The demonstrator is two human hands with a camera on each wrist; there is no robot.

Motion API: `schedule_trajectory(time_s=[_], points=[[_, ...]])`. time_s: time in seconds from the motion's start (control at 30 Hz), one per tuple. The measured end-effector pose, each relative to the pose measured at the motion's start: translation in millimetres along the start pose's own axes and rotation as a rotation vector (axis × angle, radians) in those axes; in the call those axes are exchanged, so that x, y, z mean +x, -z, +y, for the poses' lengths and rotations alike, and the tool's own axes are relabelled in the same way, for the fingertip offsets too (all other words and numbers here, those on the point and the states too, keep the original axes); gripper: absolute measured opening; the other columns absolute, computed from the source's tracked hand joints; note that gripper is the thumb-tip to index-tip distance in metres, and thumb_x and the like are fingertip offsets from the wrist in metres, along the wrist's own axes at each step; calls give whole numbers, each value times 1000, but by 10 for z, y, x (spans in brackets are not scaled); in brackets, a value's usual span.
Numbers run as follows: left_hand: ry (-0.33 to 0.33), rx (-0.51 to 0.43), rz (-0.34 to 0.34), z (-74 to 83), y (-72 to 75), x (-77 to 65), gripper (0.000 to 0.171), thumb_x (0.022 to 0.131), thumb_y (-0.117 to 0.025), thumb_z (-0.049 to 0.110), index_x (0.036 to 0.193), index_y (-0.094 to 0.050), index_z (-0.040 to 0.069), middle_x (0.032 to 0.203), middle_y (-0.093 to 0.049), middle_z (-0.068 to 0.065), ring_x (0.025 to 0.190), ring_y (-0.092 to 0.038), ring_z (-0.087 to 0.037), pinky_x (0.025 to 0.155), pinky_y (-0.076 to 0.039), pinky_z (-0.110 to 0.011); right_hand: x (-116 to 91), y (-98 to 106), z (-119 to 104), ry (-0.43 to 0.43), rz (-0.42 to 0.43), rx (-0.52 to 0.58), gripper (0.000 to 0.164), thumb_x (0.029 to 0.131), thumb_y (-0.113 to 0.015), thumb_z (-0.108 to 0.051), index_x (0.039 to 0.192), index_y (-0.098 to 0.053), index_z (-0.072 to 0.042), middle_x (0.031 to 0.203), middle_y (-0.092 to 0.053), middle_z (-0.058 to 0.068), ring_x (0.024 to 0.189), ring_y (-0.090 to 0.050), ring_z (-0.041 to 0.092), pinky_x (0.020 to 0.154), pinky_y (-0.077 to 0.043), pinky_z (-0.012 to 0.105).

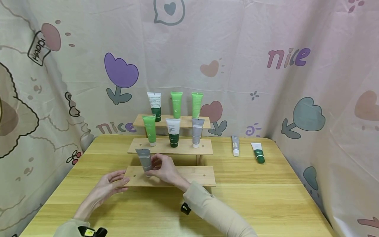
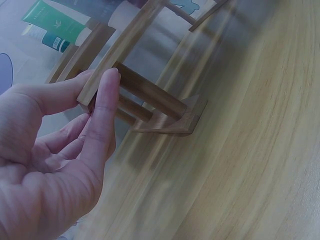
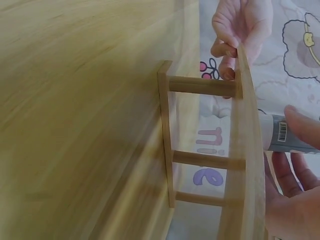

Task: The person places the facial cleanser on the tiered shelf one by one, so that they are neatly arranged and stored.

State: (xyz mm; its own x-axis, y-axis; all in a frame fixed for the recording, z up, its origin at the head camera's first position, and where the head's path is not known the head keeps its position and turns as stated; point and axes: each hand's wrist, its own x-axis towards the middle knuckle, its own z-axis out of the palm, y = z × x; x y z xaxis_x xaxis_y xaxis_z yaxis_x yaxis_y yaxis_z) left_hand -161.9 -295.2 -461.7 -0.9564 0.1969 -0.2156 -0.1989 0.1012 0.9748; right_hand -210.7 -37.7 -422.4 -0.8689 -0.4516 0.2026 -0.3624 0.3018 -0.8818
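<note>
My right hand [image 1: 166, 170] holds a grey squeeze tube [image 1: 144, 158] near its lower part, between thumb and fingers. The tube stands cap down at the left end of the lowest step of a wooden three-step display rack [image 1: 189, 174]. In the right wrist view, the tube [image 3: 281, 134] shows a barcode, and its white cap meets the board. My left hand [image 1: 108, 187] pinches the left end of that same step. Seen from the left wrist, the thumb and fingers of the left hand [image 2: 65, 145] grip the board's corner.
On the middle step stand a green tube [image 1: 150, 130], a white-and-green tube [image 1: 173, 131] and a grey one [image 1: 197, 131]. The top step [image 1: 186, 122] bears three more. Another grey tube [image 1: 235, 145] and a white-and-green tube [image 1: 258, 152] lie on the table [image 1: 251, 194], right of the rack.
</note>
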Motion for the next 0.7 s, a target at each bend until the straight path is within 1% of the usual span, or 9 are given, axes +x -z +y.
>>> schedule_trajectory(time_s=[0.13, 0.33, 0.47, 0.6, 0.7], points=[[1, 6, 3, -4, 4, 1, 80, 100, -63, 11, 153, -11, -18, 139, -32, -26, 101, -61, -5, 94, -64, -30, -16, 20, 1, 0, 7, 13, 40, 78, -87, -8, 112, -66, -5, 112, -72, 11, 94, -71, 13, 83, -61, 15], [-2, 16, 3, -15, 12, 3, 79, 101, -62, 13, 153, -11, -18, 145, -28, -32, 102, -61, -3, 94, -64, -30, -57, 86, 10, 26, 13, 42, 39, 80, -85, -9, 114, -67, -5, 113, -72, 12, 98, -71, 19, 86, -61, 17], [-5, 15, -2, -14, 10, -2, 79, 101, -62, 13, 153, -10, -18, 147, -25, -34, 102, -61, -3, 95, -64, -30, -108, 168, 8, 46, 25, 59, 38, 82, -84, -9, 115, -67, -3, 112, -72, 16, 101, -71, 27, 88, -61, 19], [-6, 10, -5, -12, 10, -4, 79, 100, -62, 12, 153, -10, -18, 145, -27, -32, 102, -61, -4, 95, -64, -30, -162, 278, 34, 65, 38, 64, 38, 84, -82, -9, 117, -66, 0, 113, -70, 19, 104, -70, 32, 91, -60, 19], [-2, 1, -3, -8, 8, -1, 80, 100, -62, 10, 153, -9, -18, 140, -32, -26, 101, -62, -6, 95, -64, -29, -201, 377, 64, 95, 50, 68, 40, 84, -81, -8, 118, -65, 3, 114, -70, 21, 106, -69, 35, 94, -61, 23]])
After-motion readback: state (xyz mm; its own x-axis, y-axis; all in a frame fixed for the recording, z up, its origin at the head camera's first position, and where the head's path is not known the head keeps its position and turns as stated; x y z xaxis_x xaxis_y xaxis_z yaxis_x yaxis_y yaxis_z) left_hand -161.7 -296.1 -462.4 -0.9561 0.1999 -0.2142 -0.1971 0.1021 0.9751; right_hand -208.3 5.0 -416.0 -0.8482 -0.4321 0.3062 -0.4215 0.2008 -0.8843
